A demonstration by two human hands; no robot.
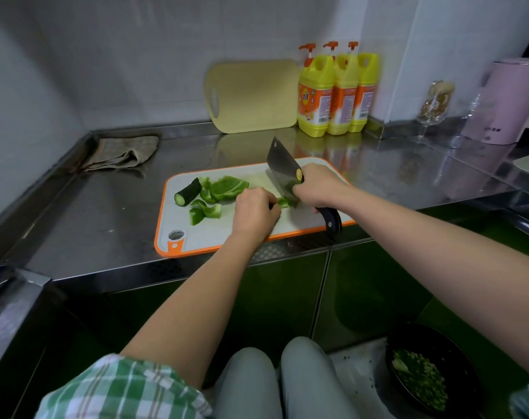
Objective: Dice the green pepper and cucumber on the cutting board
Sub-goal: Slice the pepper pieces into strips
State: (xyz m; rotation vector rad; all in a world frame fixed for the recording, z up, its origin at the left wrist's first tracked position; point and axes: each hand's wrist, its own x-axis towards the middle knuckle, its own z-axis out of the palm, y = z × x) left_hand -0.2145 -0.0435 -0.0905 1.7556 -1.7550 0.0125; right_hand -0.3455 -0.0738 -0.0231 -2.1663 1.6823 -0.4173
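A white cutting board (215,234) with an orange rim lies on the steel counter. On its left part lie a cucumber stub (187,192) and several green pepper pieces (225,189). My left hand (254,211) holds down a small pepper piece (283,202) with curled fingers. My right hand (319,187) grips the black handle of a cleaver (283,169), whose blade stands edge-down on the board right beside that piece.
A yellow cutting board (254,95) leans on the back wall beside three detergent bottles (337,92). A grey rag (124,152) lies back left. A glass (435,107) and pink appliance (502,101) stand right. A black bowl (429,373) of diced greens sits low right.
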